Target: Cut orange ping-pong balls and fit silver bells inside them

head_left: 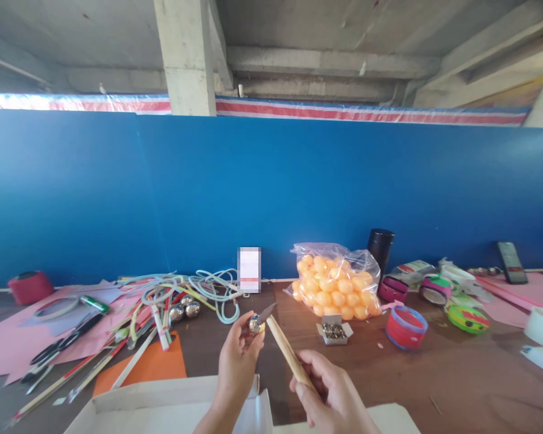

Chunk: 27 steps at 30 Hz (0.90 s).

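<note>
My left hand [236, 361] pinches a small shiny silver ball [254, 325] at its fingertips, held above the brown table [434, 386]. My right hand [330, 395] grips the wooden handle of a small knife [284, 346]. The knife's short metal blade [266, 313] points up and left and touches the ball. Both hands hover over an open white cardboard box [172, 410] at the near edge.
A clear bag of orange balls [332, 288] sits behind, with a small box of metal pieces [333, 331] in front. Tape rolls [406, 327], a black cylinder [381, 246] and a phone [511, 261] lie right. Scissors [61, 345], tubes, sticks, silver balls [185, 311] and coloured paper lie left.
</note>
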### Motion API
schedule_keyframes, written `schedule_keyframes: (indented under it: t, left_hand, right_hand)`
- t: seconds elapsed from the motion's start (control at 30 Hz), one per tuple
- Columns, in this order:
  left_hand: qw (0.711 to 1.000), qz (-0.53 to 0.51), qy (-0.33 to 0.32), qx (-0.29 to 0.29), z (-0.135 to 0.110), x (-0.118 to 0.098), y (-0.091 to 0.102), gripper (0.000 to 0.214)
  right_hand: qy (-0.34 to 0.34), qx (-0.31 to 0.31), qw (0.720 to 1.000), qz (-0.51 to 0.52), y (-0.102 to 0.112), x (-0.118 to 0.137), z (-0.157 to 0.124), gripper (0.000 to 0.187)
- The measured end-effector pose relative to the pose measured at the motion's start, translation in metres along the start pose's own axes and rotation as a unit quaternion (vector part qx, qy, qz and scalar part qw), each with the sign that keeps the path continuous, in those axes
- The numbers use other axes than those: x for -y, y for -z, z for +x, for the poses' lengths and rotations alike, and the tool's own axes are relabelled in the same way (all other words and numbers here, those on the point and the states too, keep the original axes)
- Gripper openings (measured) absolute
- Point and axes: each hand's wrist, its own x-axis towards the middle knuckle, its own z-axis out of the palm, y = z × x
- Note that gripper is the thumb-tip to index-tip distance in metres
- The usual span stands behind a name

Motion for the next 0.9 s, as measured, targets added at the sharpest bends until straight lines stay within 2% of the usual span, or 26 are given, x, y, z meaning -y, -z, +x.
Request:
schedule_keyframes:
  t: [0.23,0.43,0.9]
  left_hand:
    - [1.000,-0.012,0.006,-0.001,0.0003,0.0000,-0.0007,0.051]
    - [1.000,0.003,-0.005,0.007,0.0012,0.0045,0.0009,0.050]
    - [1.000,-0.010,0.002,0.016,0.0010,0.0031,-0.0007,0.049]
  right_hand:
    - [0.006,0.001,1.000,-0.010,0.0011,-0.0017,0.0009,0.027]
    - [0.001,-0.012,1.000,0.019,0.0016,0.0005,-0.0003,0.036]
    - [0.009,0.003,1.000,0.006,-0.0004,0.0000,-0.0004,0.027]
